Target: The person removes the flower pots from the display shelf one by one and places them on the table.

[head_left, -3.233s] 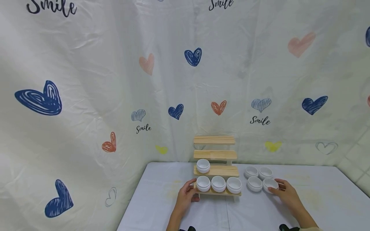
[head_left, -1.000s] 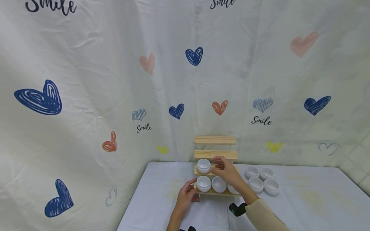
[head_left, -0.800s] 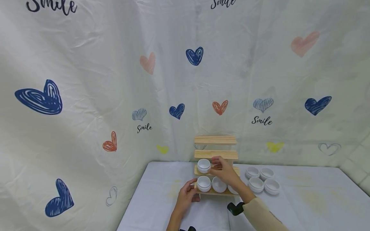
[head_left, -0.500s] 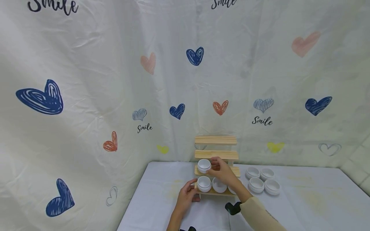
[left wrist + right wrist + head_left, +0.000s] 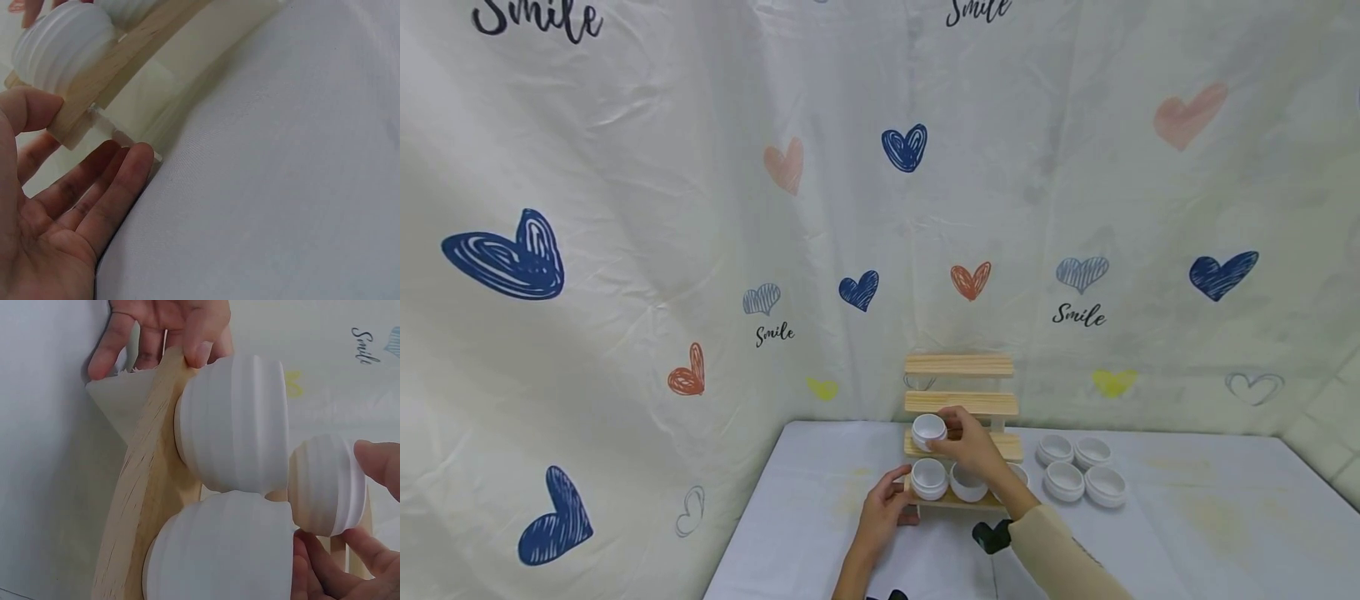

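Observation:
A wooden tiered stand point(image 5: 958, 404) rises at the back of the table. My left hand point(image 5: 880, 508) grips the left end of its lowest board point(image 5: 94, 94), thumb on the board's edge, fingers beneath and beside the clear support. On the second board sits a white ribbed cup point(image 5: 928, 428), mouth up. My right hand point(image 5: 972, 447) pinches this cup from its right; in the right wrist view, thumb and fingers point(image 5: 369, 547) meet the cup's sides. The lowest board bears three such cups, the leftmost cup point(image 5: 928, 477) close to my left thumb. My right arm partly covers the others.
Several more white cups point(image 5: 1063, 481) stand grouped on the white-covered table point(image 5: 1210, 517), right of the stand. The two upper boards point(image 5: 958, 364) carry nothing. A white curtain point(image 5: 625, 167) printed with hearts hangs right behind.
My right hand has left a cup in the right-hand group, reached over to the second board and closed in leftward on the cup there. My left hand has stayed at the stand.

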A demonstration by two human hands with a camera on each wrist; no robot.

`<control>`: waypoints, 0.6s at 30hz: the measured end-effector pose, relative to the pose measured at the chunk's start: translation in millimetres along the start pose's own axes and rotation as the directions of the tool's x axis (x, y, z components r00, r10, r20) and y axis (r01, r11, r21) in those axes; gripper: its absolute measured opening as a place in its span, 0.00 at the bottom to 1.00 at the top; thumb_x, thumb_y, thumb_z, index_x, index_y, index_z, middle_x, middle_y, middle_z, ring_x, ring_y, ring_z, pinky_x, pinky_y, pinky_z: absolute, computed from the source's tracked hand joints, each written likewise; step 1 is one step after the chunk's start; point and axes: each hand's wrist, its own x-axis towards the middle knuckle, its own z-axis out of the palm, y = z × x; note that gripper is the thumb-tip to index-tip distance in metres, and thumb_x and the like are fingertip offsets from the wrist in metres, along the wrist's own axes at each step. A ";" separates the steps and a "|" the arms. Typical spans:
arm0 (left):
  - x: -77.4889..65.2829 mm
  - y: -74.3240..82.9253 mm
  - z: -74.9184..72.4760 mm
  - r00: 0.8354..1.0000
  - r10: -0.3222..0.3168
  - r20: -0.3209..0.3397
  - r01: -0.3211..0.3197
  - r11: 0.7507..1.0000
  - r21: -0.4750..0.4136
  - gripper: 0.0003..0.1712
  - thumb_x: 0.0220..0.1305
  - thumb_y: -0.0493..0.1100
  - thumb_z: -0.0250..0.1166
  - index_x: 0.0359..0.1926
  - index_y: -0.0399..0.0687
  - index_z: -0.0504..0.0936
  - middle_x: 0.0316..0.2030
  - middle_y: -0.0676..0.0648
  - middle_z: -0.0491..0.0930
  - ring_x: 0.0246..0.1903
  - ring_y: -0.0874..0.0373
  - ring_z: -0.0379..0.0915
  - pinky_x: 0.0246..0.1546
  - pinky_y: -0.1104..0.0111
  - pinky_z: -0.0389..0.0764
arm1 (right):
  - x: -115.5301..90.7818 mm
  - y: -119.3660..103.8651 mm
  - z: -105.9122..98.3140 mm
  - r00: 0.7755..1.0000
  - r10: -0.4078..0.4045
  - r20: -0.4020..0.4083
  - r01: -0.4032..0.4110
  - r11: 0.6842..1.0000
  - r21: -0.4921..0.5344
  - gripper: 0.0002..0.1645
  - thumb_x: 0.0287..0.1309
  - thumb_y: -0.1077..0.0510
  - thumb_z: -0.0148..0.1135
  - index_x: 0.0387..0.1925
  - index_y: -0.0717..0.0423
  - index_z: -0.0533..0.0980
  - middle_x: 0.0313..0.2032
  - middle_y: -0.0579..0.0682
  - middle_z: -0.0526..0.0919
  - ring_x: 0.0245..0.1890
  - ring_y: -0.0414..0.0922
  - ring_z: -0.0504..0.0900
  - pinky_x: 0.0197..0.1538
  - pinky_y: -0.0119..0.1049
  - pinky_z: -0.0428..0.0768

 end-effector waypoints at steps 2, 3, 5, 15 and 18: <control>-0.2 -0.3 -0.2 1.000 0.002 0.001 -0.002 1.000 0.000 0.27 0.70 0.40 0.63 0.69 0.48 0.73 0.46 0.44 0.83 0.42 0.58 0.83 0.38 0.62 0.91 | -0.4 -1.5 1.0 1.000 0.008 -0.004 -0.008 1.000 -0.004 0.32 0.57 0.58 0.75 0.61 0.59 0.72 0.58 0.62 0.81 0.54 0.53 0.82 0.55 0.47 0.86; -0.2 -0.6 -0.5 1.000 0.003 0.002 -0.003 1.000 0.000 0.27 0.70 0.40 0.63 0.69 0.48 0.73 0.46 0.44 0.83 0.42 0.58 0.83 0.38 0.62 0.91 | -0.7 -2.3 1.3 1.000 0.012 -0.004 -0.012 1.000 -0.006 0.32 0.57 0.57 0.75 0.61 0.59 0.72 0.58 0.62 0.81 0.54 0.53 0.82 0.55 0.47 0.86; -0.1 -1.0 -0.5 1.000 0.006 0.004 -0.006 1.000 -0.001 0.27 0.70 0.39 0.63 0.69 0.48 0.73 0.46 0.44 0.83 0.42 0.58 0.83 0.38 0.62 0.91 | -0.6 -3.0 1.5 1.000 0.022 -0.007 -0.022 1.000 -0.011 0.32 0.57 0.57 0.75 0.61 0.58 0.73 0.58 0.62 0.82 0.54 0.53 0.82 0.55 0.47 0.86; 1.2 -1.9 -1.2 1.000 0.009 0.009 -0.009 1.000 0.009 0.27 0.70 0.39 0.62 0.69 0.47 0.73 0.47 0.44 0.83 0.42 0.58 0.83 0.37 0.63 0.91 | 3.3 2.0 -0.4 0.999 0.030 0.014 -0.030 0.999 0.031 0.31 0.56 0.57 0.76 0.60 0.56 0.74 0.57 0.61 0.82 0.54 0.53 0.83 0.55 0.47 0.87; 1.2 -1.9 -1.2 1.000 0.009 0.013 -0.009 1.000 0.008 0.28 0.71 0.40 0.62 0.70 0.47 0.73 0.47 0.44 0.83 0.43 0.58 0.83 0.37 0.63 0.91 | 4.0 3.5 -1.4 0.999 0.027 0.020 -0.027 0.999 0.041 0.31 0.56 0.57 0.76 0.60 0.56 0.74 0.56 0.60 0.83 0.53 0.52 0.83 0.54 0.45 0.87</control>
